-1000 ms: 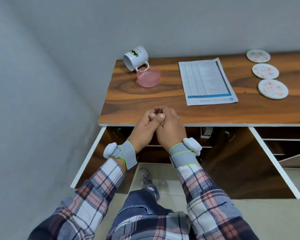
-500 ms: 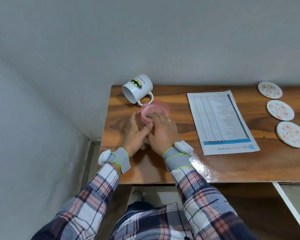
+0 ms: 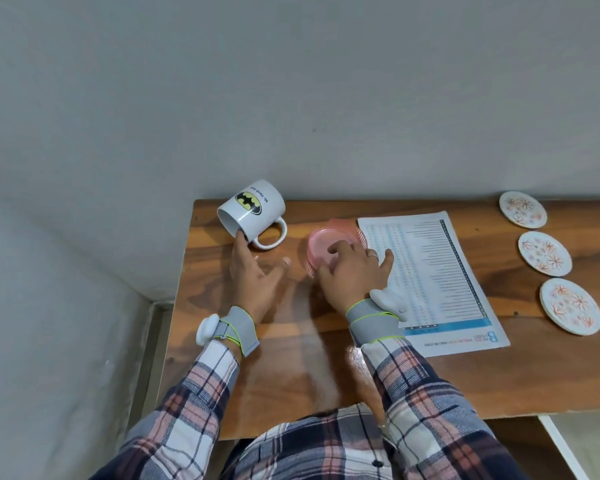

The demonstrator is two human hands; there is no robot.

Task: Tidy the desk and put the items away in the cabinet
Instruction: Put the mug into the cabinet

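A white mug (image 3: 252,211) with a bat logo lies on its side at the desk's back left corner. My left hand (image 3: 255,275) is spread open on the wood, its fingertips touching the mug's rim near the handle. A pink translucent cup (image 3: 326,242) lies just right of it, tilted, with my right hand (image 3: 352,271) closed around it, fingers inside its mouth. A printed paper sheet (image 3: 440,278) lies to the right of the cup, partly under my right wrist.
Three round floral coasters (image 3: 544,252) lie in a row along the wooden desk's (image 3: 326,368) right side. A grey wall stands directly behind the desk and on the left. A white cabinet door edge (image 3: 565,448) shows at the bottom right.
My hands went from clasped at the desk's front edge to the back left. They have separated: the left now touches the mug, the right grips the pink cup. The view rose off the cabinet.
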